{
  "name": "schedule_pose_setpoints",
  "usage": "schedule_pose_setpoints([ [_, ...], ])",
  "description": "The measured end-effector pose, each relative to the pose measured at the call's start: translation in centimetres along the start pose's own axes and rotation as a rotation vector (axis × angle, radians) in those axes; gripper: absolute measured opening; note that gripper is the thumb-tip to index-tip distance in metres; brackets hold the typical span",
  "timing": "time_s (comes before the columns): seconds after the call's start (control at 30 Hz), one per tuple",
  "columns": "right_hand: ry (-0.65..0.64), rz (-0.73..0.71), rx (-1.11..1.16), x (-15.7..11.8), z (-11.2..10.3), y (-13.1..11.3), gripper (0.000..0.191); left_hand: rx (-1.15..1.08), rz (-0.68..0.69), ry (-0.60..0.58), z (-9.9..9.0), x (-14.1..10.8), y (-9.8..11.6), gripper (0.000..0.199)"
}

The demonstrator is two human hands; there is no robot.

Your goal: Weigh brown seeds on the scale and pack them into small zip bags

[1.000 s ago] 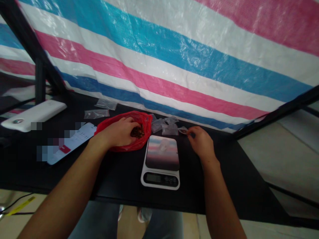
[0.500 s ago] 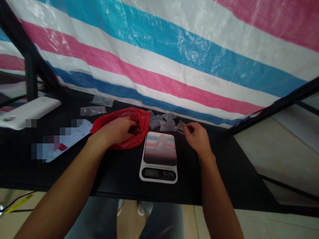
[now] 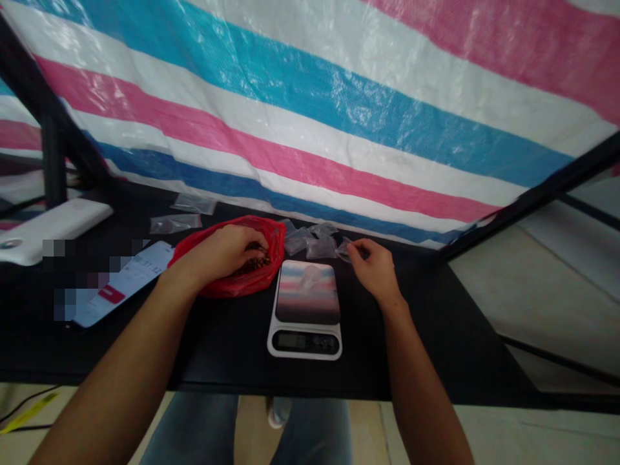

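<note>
at the black table [image 3: 227,352], seen from the head view: left hand [image 3: 220,255] clenched on dark brown pieces [image 3: 256,263] inside a red plastic bag [image 3: 252,284]; right hand [image 3: 375,271] pinching a small clear plastic bag [image 3: 343,252] between thumb and fingers, just past the corner of a white digital kitchen scale [image 3: 305,342], other clear bags [image 3: 303,240] lying beside it
</note>
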State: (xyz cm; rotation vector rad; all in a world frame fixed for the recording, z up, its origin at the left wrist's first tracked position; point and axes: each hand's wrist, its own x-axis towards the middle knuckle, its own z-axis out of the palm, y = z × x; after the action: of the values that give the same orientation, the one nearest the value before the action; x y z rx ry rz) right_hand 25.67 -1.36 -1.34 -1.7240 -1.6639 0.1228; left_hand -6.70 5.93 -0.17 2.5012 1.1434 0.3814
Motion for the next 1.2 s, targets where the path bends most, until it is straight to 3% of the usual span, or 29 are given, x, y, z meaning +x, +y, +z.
schedule_pose_setpoints([
  [0.1, 0.007, -0.008, 0.007, -0.1, 0.1, -0.1, 0.027, -0.041, 0.0, -0.043, -0.1, -0.1, -0.1, 0.027],
  [0.63, -0.027, -0.032, 0.06, -0.3, 0.3, -0.5, 0.032, -0.124, -0.008, 0.008, -0.8, -0.4, -0.3, 0.024],
  [0.77, -0.035, -0.041, 0.054, -0.2, 0.5, -0.1, 0.034, -0.162, 0.144, 0.067, -0.8, -0.1, 1.7, 0.025],
  [0.93, -0.029, -0.053, 0.063, -0.3, 0.7, 0.0, 0.033, -0.107, 0.381, 0.082, -0.8, 1.3, 6.5, 0.027],
  [1.07, -0.028, -0.056, 0.065, -0.3, 0.8, 0.1, 0.034, -0.004, 0.4, -0.06, -0.2, 2.5, 9.4, 0.029],
  [1.2, -0.028, -0.055, 0.083, -0.2, 0.8, 0.1, 0.032, 0.129, 0.388, -0.127, 1.0, 3.3, 9.8, 0.028],
])
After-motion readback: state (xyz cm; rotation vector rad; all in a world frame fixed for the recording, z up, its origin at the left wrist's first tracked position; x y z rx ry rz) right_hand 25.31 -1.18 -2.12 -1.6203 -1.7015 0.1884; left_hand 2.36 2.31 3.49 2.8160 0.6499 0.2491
